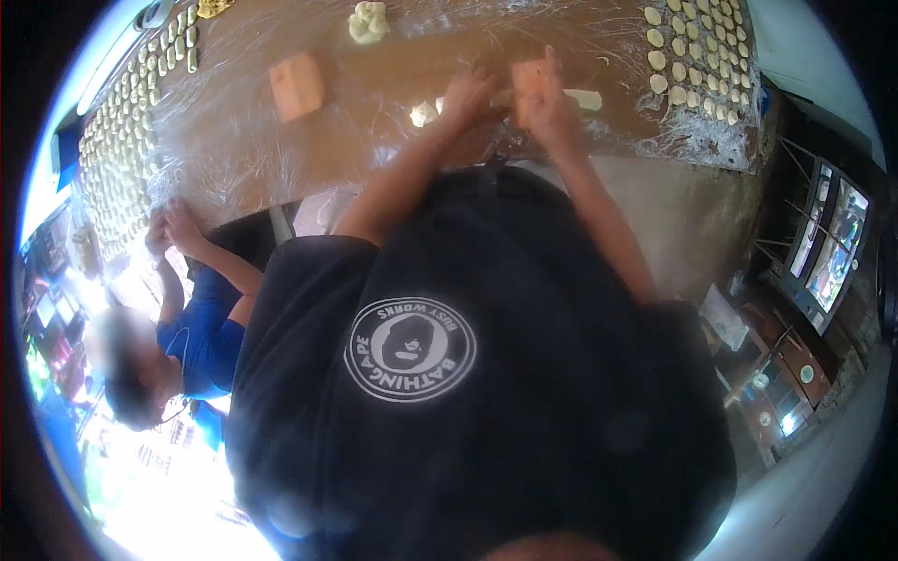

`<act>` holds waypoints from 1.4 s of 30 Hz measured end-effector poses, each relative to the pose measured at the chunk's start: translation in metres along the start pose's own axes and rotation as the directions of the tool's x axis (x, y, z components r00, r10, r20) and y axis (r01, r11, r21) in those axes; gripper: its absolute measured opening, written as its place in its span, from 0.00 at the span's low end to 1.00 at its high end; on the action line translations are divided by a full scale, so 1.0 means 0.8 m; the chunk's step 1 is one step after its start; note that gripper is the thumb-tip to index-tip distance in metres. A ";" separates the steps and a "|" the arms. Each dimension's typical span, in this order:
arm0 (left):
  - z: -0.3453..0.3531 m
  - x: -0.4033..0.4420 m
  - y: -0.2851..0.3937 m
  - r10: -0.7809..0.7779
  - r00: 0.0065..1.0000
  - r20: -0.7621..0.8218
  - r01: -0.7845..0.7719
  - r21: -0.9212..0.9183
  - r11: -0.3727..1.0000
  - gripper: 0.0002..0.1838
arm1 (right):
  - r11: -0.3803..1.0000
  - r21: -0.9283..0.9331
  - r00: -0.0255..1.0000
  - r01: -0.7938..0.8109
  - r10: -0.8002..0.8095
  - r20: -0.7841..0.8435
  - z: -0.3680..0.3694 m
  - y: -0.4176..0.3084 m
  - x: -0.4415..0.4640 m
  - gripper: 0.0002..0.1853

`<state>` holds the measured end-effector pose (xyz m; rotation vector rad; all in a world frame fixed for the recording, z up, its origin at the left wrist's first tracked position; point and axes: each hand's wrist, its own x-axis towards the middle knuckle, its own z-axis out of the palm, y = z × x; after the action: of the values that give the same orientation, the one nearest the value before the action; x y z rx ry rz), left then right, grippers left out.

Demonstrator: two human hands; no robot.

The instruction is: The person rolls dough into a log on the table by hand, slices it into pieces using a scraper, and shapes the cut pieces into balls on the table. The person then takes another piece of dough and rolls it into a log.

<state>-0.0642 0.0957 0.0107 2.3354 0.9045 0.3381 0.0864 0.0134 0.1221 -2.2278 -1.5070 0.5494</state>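
My right hand (552,110) grips an orange flat rectangular scraper (528,82), its index finger stretched along the right edge. The scraper stands across a pale dough strip (587,99), which shows on its right side. Just left of the scraper, my left hand (470,99) rests low over the board with bent fingers at the left end of the strip. My arm and fingers partly hide what lies beneath. Small dough pieces (425,113) sit beside my left wrist.
Another orange scraper (296,86) and a dough lump (369,21) lie on the brown worktable (393,75). Flat dough rounds (680,72) fill the right end, and rows of small dough pieces (122,131) the left. A co-worker in blue (201,341) has both hands at the table's left edge.
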 end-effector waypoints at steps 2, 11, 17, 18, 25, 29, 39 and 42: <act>0.011 0.002 -0.002 0.022 0.998 -0.059 -0.022 -0.009 1.000 0.30 | 1.000 -0.002 1.000 0.013 -0.013 -0.025 0.010 0.001 0.001 0.43; 0.008 -0.003 0.026 -0.045 0.997 -0.060 0.054 0.159 0.986 0.42 | 0.996 -0.069 0.994 0.051 -0.057 -0.090 -0.046 -0.025 0.171 0.35; 0.044 0.025 0.020 0.052 0.997 0.058 -0.061 0.160 0.985 0.38 | 0.988 -0.144 0.990 -0.063 0.044 -0.132 -0.097 0.036 0.099 0.43; 0.049 0.030 0.020 0.046 0.995 0.093 -0.062 0.175 0.983 0.36 | 0.990 -0.140 0.991 -0.013 -0.007 -0.136 -0.096 0.042 0.083 0.44; 0.036 0.027 0.029 -0.034 0.999 -0.006 0.034 0.056 0.998 0.30 | 0.999 0.004 0.999 0.039 -0.039 -0.001 -0.060 0.059 0.013 0.46; 0.029 0.031 0.036 -0.012 0.998 -0.063 0.017 0.076 0.997 0.29 | 0.995 0.056 0.997 0.081 -0.082 0.013 -0.049 0.057 0.008 0.45; 0.054 0.051 0.033 -0.064 0.997 0.048 0.064 0.002 0.998 0.33 | 0.957 -0.141 0.948 0.254 -0.275 -0.157 0.053 0.110 0.118 0.39; 0.049 0.049 0.032 -0.056 0.985 0.164 0.057 -0.004 0.998 0.32 | 0.993 -0.100 0.985 -0.062 0.045 -0.166 0.014 0.051 0.186 0.35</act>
<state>-0.0050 0.0902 -0.0035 2.2867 0.8847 0.1238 0.1635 0.1394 0.0759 -2.3357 -1.4253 0.3002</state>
